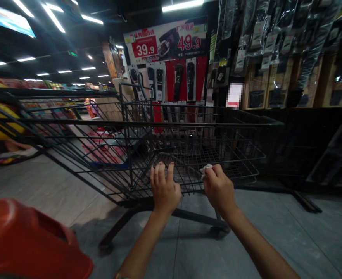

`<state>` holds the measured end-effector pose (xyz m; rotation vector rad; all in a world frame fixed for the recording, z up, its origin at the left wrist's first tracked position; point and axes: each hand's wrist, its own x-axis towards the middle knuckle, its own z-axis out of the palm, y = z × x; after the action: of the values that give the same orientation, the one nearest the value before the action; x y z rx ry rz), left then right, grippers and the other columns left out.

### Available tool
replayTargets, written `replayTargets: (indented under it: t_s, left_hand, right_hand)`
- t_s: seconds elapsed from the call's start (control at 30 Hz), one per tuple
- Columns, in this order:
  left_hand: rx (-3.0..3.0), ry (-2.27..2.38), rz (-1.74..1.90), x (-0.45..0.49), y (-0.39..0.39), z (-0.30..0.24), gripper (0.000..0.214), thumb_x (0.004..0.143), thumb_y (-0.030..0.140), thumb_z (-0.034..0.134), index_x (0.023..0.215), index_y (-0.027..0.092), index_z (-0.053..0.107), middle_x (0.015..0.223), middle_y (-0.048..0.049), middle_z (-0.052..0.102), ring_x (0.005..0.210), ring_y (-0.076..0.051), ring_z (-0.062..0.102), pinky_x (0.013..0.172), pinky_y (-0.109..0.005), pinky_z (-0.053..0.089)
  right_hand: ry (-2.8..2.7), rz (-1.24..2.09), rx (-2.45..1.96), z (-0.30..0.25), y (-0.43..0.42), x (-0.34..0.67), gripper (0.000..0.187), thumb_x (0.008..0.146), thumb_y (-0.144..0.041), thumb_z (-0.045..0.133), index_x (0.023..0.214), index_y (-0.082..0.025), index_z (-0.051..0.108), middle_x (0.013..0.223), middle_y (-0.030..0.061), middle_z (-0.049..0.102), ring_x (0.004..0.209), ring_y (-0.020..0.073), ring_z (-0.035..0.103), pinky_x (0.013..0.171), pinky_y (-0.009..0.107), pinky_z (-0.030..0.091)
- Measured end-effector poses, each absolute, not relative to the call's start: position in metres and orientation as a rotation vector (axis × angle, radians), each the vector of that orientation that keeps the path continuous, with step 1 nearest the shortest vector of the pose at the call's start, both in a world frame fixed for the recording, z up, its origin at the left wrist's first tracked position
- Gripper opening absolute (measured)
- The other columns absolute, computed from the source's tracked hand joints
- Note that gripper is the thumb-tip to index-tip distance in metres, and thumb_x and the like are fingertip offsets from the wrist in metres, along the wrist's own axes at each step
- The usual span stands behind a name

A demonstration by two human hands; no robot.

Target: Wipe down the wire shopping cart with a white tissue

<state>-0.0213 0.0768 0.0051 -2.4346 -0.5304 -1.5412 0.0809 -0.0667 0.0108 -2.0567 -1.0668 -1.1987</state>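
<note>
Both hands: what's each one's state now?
Left hand: half curled at the shopping cart; grip cannot be told.
Right hand: closed, holding a crumpled white wad.

Counted one black cart (188,124) mid-frame, two wheels (219,232) visible under it. Lower centre had one left hand (165,190) and one right hand (220,190), two total, plus one white wad (206,169). Lower left had one red stool (11,232). Upper centre had one banner (171,37) with two large prices (189,42). Upper left had one lit screen (11,17).

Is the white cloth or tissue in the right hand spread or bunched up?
Bunched up: the white cloth or tissue shows as a crumpled wad in the right hand.
</note>
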Motion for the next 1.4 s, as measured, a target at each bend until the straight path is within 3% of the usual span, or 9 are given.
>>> replayTargets:
  t_s: [0.17, 0.5, 0.7, 1.07, 1.23, 1.4]
  left_hand:
    - [-2.401, -0.513, -1.55, -0.022, 0.077, 0.006, 0.054, 0.07, 0.008, 0.052, 0.124, 0.011, 0.051, 0.123, -0.0184, 0.05, 0.121, -0.033, 0.046, 0.106, -0.055, 0.037]
    - [-2.409, -0.545, -1.553, -0.02, 0.077, 0.004, 0.052, 0.072, 0.01, 0.05, 0.124, 0.012, 0.052, 0.123, -0.018, 0.051, 0.122, -0.032, 0.046, 0.106, -0.057, 0.036]
    - [-2.412, -0.54, -1.541, -0.021, 0.076, 0.005, 0.053, 0.072, 0.009, 0.051, 0.124, 0.012, 0.051, 0.123, -0.018, 0.051, 0.122, -0.032, 0.046, 0.105, -0.057, 0.037]
    - [-2.42, -0.552, -1.531, -0.021, 0.076, 0.005, 0.054, 0.071, 0.009, 0.052, 0.125, 0.012, 0.05, 0.123, -0.0176, 0.051, 0.122, -0.032, 0.046, 0.106, -0.057, 0.036]
    - [-2.434, -0.559, -1.534, -0.021, 0.078, 0.004, 0.054, 0.072, 0.009, 0.052, 0.126, 0.013, 0.05, 0.125, -0.0178, 0.051, 0.123, -0.033, 0.045, 0.107, -0.057, 0.035]
    - [-2.417, -0.539, -1.551, -0.02, 0.078, 0.004, 0.05, 0.072, 0.009, 0.051, 0.123, 0.012, 0.052, 0.123, -0.0187, 0.051, 0.123, -0.033, 0.046, 0.106, -0.058, 0.036]
  right_hand:
    - [-1.089, -1.039, -2.069, -0.002, -0.085, 0.078, 0.017, 0.082, -0.009, 0.046, 0.077, -0.019, 0.058, 0.075, 0.0015, 0.054, 0.06, 0.0119, 0.05, 0.053, 0.023, 0.035]
    - [-0.873, -1.394, -1.638, 0.101, -0.095, 0.099, 0.014, 0.08, -0.012, 0.049, 0.085, -0.021, 0.057, 0.086, 0.0027, 0.055, 0.074, 0.015, 0.056, 0.061, 0.026, 0.044]
    - [-0.884, -1.321, -1.872, 0.065, -0.087, 0.116, 0.011, 0.081, -0.013, 0.047, 0.077, -0.02, 0.055, 0.081, 0.0032, 0.051, 0.068, 0.0147, 0.051, 0.057, 0.025, 0.039]
    - [-0.853, -1.225, -1.907, 0.036, -0.095, 0.112, 0.01, 0.081, -0.014, 0.046, 0.08, -0.019, 0.054, 0.083, 0.0039, 0.05, 0.07, 0.0163, 0.052, 0.057, 0.026, 0.039]
    - [-0.862, -1.146, -2.027, 0.004, -0.101, 0.113, 0.012, 0.081, -0.014, 0.045, 0.073, -0.02, 0.051, 0.076, 0.0014, 0.048, 0.06, 0.0135, 0.047, 0.052, 0.025, 0.035]
    - [-0.869, -1.095, -1.885, 0.018, -0.113, 0.101, 0.01, 0.08, -0.012, 0.047, 0.075, -0.021, 0.051, 0.075, 0.0007, 0.05, 0.063, 0.0141, 0.052, 0.057, 0.026, 0.042]
